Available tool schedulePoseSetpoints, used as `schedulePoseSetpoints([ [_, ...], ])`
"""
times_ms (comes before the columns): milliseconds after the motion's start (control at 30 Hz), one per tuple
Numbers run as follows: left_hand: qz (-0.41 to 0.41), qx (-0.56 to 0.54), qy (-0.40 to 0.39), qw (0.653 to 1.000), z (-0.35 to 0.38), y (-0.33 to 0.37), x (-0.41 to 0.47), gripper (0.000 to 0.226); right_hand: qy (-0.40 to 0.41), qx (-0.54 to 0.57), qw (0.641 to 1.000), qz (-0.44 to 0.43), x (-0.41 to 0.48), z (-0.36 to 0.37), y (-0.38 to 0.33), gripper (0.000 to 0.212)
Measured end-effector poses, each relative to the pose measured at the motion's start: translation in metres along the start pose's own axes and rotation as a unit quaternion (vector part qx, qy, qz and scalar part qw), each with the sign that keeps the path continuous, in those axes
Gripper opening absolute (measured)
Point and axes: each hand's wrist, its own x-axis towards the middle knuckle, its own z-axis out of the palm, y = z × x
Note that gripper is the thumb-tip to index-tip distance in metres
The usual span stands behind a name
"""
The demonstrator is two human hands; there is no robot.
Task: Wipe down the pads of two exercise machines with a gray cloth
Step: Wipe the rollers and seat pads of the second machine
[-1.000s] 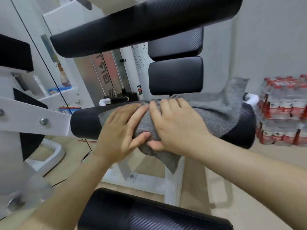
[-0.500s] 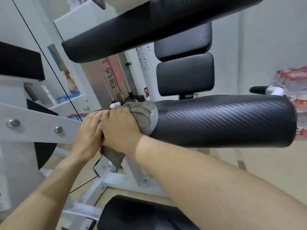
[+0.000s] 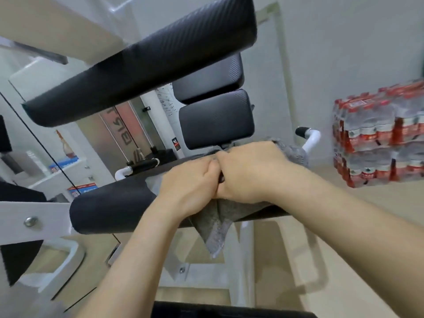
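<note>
A black roller pad (image 3: 110,205) runs across the middle of the view on a white machine arm. The gray cloth (image 3: 214,228) is wrapped over the pad, with a pointed corner hanging below and an edge showing past my right hand. My left hand (image 3: 190,184) and my right hand (image 3: 250,173) press side by side on the cloth, fingers curled around it and the pad. A second black roller pad (image 3: 142,65) slants overhead. Two black back pads (image 3: 216,120) stand behind.
White machine frame with a bolt (image 3: 31,221) sits at left. Shrink-wrapped packs of water bottles (image 3: 378,136) are stacked by the right wall. A white handle with black grip (image 3: 308,136) juts out behind the pad. Another black pad (image 3: 229,312) lies at the bottom edge.
Both hands slid the cloth right along the lower roller pad, from its left end to the middle, baring the left end. The view shifted too.
</note>
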Motion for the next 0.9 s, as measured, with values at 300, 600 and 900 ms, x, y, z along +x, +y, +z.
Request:
schedulePoseSetpoints([
  [300, -0.022, -0.174, -0.294, 0.94, 0.013, 0.064, 0.084, 0.044, -0.15, 0.264, 0.945, 0.125, 0.001, -0.002, 0.081, 0.072],
  [600, -0.128, 0.007, -0.295, 0.947, 0.016, 0.088, 0.082, 0.052, -0.087, 0.305, 0.925, 0.211, -0.015, -0.015, 0.07, 0.049],
  [900, -0.193, 0.058, -0.309, 0.929, 0.037, 0.081, 0.11, 0.054, -0.255, 0.274, 0.915, 0.153, 0.027, -0.002, 0.105, 0.066],
])
